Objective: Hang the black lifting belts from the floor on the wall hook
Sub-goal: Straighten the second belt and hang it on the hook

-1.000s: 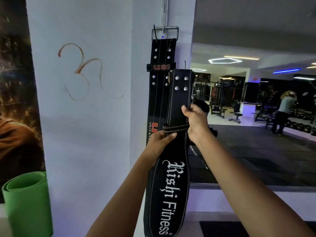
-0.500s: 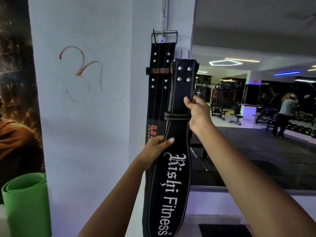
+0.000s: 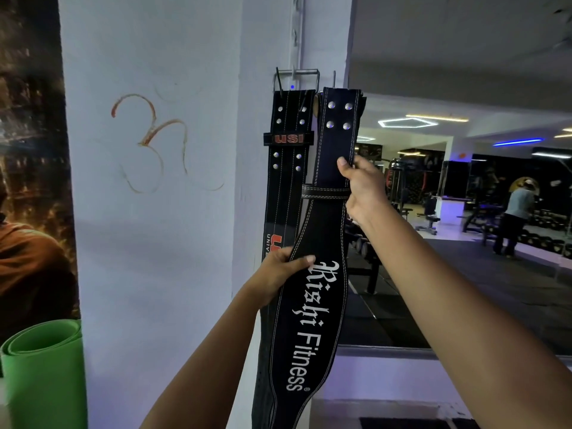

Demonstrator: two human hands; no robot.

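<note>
Black leather belt with white "Rishi Fitness" lettering (image 3: pixel 312 305): held upright against the white wall corner (image 3: pixel 266 41), top end just below the buckle, perhaps not hooked.
Left hand (image 3: pixel 278 275): fingers grip its left edge.
Right hand (image 3: pixel 360 184): fingers pinch its right edge.
Black "USI" belt (image 3: pixel 286 168): hanging by its metal buckle (image 3: pixel 295 77), just beside.

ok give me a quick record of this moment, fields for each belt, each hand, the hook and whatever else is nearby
USI belt: already hanging by its metal buckle from the wall hook
Rishi Fitness belt: held upright beside the USI belt, top end near hook height, not visibly hooked
left hand: grips the belt's left edge at the wide part
right hand: grips the narrow upper strap by the keeper loop
green rolled mat: lower left, by the wall
mirror: right of the pillar
</note>
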